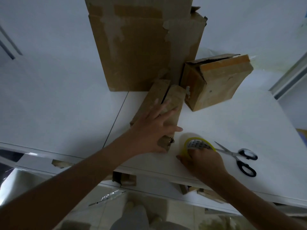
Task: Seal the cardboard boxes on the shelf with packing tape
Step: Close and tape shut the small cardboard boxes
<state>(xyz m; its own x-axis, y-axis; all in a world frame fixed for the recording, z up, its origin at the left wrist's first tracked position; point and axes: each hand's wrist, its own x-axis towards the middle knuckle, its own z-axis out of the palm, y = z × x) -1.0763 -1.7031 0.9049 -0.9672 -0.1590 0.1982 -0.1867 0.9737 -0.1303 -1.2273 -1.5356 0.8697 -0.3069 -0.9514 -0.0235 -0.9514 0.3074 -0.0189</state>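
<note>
Resting flat on top of the long box (159, 95), the left hand (154, 128) has its fingers straight and spread wide. It holds nothing; it just presses down on the 2 top flaps, and the fingers reach across the dark gap between them. The thumb sticks out past the right side of the box.

The right hand (202, 161) grips the tape roll (199, 144), with the fingers curled round its near side. The roll has a yellow edge and sits on the white shelf (232, 122), just beside the near end of the long box. The scissors (237, 155), with black handles, lie on the shelf just to the right of the roll, blades pointing at it.

On the shelf there are 3 cardboard boxes. The big box (141, 47) stands tall at the back, with torn old tape on it. The small box (217, 83) sits tilted to its right, near the far end of the long box. There is 1 tape roll and 1 pair of scissors.
</note>
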